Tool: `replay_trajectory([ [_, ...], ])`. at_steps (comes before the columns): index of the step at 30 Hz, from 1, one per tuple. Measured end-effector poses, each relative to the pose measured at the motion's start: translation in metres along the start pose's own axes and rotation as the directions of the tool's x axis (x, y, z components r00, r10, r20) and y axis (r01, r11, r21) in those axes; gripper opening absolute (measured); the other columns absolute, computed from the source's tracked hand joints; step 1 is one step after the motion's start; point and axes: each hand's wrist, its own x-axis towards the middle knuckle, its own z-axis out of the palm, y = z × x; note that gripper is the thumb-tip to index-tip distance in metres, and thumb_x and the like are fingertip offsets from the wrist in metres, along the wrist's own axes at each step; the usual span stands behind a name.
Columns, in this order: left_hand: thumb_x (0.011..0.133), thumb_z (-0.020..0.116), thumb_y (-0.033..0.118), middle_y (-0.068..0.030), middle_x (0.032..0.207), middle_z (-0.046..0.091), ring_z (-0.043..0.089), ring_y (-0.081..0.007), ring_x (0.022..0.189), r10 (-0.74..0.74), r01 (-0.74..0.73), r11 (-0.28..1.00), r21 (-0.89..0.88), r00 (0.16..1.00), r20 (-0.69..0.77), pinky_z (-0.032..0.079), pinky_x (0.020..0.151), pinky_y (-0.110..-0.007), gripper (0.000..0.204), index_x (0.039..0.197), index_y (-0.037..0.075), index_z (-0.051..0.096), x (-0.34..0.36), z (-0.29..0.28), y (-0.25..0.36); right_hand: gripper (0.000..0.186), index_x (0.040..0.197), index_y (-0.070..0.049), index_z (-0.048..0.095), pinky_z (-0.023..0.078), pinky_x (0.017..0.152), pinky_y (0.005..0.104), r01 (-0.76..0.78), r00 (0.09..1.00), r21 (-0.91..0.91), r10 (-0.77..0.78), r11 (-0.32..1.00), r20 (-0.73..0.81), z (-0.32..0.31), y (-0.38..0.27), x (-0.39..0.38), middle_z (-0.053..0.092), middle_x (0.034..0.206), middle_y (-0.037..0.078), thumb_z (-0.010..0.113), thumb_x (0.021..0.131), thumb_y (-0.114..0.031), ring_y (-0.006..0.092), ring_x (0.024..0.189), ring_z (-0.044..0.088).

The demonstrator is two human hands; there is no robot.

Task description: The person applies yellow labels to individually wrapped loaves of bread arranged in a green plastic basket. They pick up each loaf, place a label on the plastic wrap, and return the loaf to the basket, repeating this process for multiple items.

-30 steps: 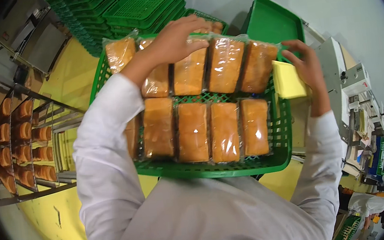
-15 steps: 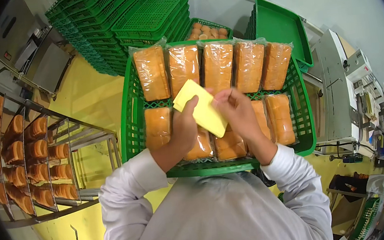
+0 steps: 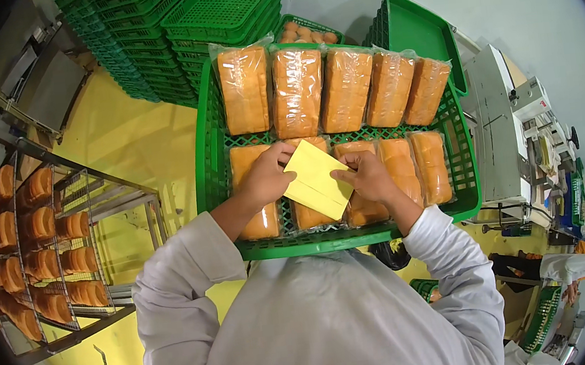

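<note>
Both hands hold yellow paper [image 3: 318, 180] over the near row of loaves, thumbs on top; whether it is one folded sheet or a small stack, I cannot tell. My left hand [image 3: 270, 176] pinches its left corner, and my right hand [image 3: 367, 176] grips the right edge. Beneath them stands a green plastic crate [image 3: 299, 245] with two rows of bread in clear wrap. In the far row a wrapped loaf [image 3: 297, 91] leans upright beside several others. Part of the near row, such as this loaf [image 3: 259, 218], is covered by my hands and the paper.
On the left is a wheeled rack [image 3: 106, 202] of unwrapped loaves. Tall stacks of green crates [image 3: 224, 8] rise behind, next to a crate of round buns [image 3: 307, 35]. A green tray [image 3: 427, 36] leans on the wall. A pale machine [image 3: 497, 132] stands right; another person [image 3: 568, 265] works beyond.
The paper has turned and now lies flatter, showing its broad face. My right hand has closed on its right edge, and my left hand has shifted to the left corner. The view has shifted slightly.
</note>
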Motion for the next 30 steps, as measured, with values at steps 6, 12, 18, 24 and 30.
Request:
replay_trajectory([
  [6, 0.078, 0.048, -0.017, -0.0116, 0.107, 0.062, 0.061, -0.0176, 0.101, 0.177, -0.175, 0.970, -0.168, 0.984, -0.003, 0.049, 0.089, -0.031, 0.050, 0.126, -0.004, 0.051, 0.001, 0.010, 0.012, 0.021, 0.100, 0.001, 0.070, 0.048, 0.069, 0.0293, 0.142, 0.987, 0.045, -0.145, 0.989, 0.070, -0.005, -0.009, -0.006, 0.068, 0.083, 0.007, 0.074, 0.082, -0.011, 0.0124, 0.075, 0.062],
  [12, 0.084, 0.053, -0.005, -0.0093, 0.109, 0.063, 0.059, -0.0139, 0.102, 0.399, -0.399, 0.894, -0.205, 0.916, -0.042, 0.047, 0.091, -0.030, 0.032, 0.115, -0.001, 0.061, -0.003, 0.002, 0.021, 0.026, 0.089, -0.004, 0.063, 0.048, 0.069, 0.0356, 0.454, 0.803, -0.392, -0.558, 0.800, -0.210, -0.022, -0.028, -0.036, 0.055, 0.083, 0.010, 0.078, 0.067, -0.004, 0.0290, 0.077, 0.057],
  [18, 0.082, 0.074, 0.017, -0.0149, 0.111, 0.057, 0.054, -0.0340, 0.110, 0.421, -0.430, 0.735, 0.524, 0.895, 0.143, 0.043, 0.097, -0.041, 0.037, 0.113, 0.003, 0.061, -0.018, 0.017, -0.001, 0.050, 0.111, -0.006, 0.066, 0.050, 0.079, 0.0369, 0.278, 0.960, -0.152, -0.272, 0.948, 0.062, -0.037, -0.010, -0.043, 0.063, 0.103, 0.010, 0.087, 0.066, -0.016, 0.0260, 0.095, 0.063],
  [24, 0.080, 0.074, 0.015, -0.0144, 0.113, 0.054, 0.052, -0.0342, 0.111, 0.466, -0.452, 0.614, 0.647, 0.869, 0.166, 0.043, 0.096, -0.044, 0.039, 0.115, 0.004, 0.059, -0.024, 0.024, 0.004, 0.034, 0.101, -0.001, 0.068, 0.052, 0.076, 0.0295, 0.210, 0.956, -0.364, -0.269, 0.908, -0.120, -0.048, 0.018, -0.022, 0.067, 0.087, 0.007, 0.084, 0.071, -0.006, 0.0159, 0.082, 0.064],
  [30, 0.084, 0.071, 0.016, -0.0143, 0.113, 0.055, 0.053, -0.0340, 0.110, 0.480, -0.428, 0.651, 0.626, 0.872, 0.097, 0.042, 0.095, -0.043, 0.034, 0.113, 0.004, 0.060, -0.024, 0.025, 0.005, 0.024, 0.094, 0.003, 0.068, 0.053, 0.071, 0.0303, 0.040, 0.999, -0.066, -0.041, 0.997, -0.022, -0.054, 0.046, -0.006, 0.068, 0.078, 0.007, 0.078, 0.073, -0.003, 0.0173, 0.074, 0.067],
])
